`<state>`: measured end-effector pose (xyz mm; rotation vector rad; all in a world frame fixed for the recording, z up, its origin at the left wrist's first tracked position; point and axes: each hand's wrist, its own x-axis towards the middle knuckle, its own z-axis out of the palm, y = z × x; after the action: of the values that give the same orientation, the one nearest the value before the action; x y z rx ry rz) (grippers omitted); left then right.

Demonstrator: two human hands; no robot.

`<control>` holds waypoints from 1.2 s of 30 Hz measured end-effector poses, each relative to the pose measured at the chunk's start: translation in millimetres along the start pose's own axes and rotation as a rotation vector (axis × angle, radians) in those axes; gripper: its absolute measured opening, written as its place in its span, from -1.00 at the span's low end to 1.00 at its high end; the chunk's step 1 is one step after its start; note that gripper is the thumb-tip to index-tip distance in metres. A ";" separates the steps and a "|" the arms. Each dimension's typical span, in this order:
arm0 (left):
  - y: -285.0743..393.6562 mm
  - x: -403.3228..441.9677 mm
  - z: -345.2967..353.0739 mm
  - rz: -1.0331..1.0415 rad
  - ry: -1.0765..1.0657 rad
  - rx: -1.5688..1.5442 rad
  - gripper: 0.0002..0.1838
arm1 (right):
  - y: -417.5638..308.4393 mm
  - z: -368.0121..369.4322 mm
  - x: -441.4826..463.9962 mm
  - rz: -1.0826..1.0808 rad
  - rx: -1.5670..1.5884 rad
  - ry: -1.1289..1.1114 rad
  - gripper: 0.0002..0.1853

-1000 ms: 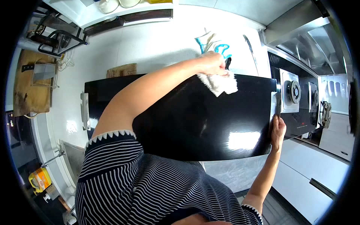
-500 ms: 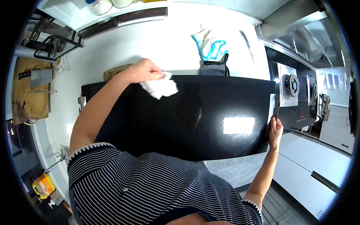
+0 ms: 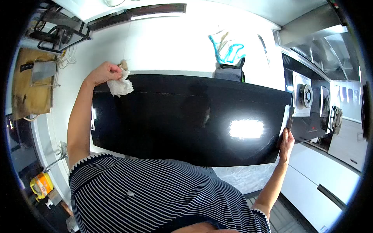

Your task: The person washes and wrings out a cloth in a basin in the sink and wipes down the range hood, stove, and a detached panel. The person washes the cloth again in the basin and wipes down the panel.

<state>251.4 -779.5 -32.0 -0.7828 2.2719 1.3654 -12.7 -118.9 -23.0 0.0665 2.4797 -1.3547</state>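
Observation:
My left hand (image 3: 104,73) is closed on a crumpled white cloth (image 3: 120,86) at the far left corner of a glossy black panel (image 3: 171,120). The cloth hangs over the panel's far edge and touches its surface or lies just above it. A small brownish piece (image 3: 123,64) shows beside my fingertips; whether I hold it too, I cannot tell. At the panel's right end, my right hand (image 3: 286,145) grips the side edge by a pale metal strip (image 3: 285,116). The panel reaches close to my body, and a bright light reflects in it.
Behind the panel are a grey cloth (image 3: 228,73), a white-and-blue cloth (image 3: 227,50) and a knife-like tool (image 3: 263,44). A gas cooktop (image 3: 305,96) adjoins on the right. A wooden board (image 3: 31,91) with a cleaver (image 3: 42,73) stands left, above a yellow bottle (image 3: 42,184).
My left hand has moved left with the white cloth, from the panel's far middle to its far left corner. My right hand keeps its grip at the right end. The view has shifted slightly.

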 end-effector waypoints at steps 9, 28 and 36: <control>-54.3 2.2 -9.5 0.004 0.214 -0.430 -0.71 | -14.8 2.6 0.1 -0.073 -0.111 0.055 -0.71; -18.8 -58.4 39.0 0.057 0.834 -0.333 -0.60 | -1.5 39.6 69.6 -0.196 -0.807 0.085 -0.58; -15.4 -10.9 134.7 0.281 0.790 0.909 -0.53 | -15.4 53.1 80.4 -0.261 -1.009 0.042 -0.56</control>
<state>274.0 -662.7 -97.9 -0.7351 3.2408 -0.0900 -78.7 -180.0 -60.9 -0.4633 2.9631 -0.0360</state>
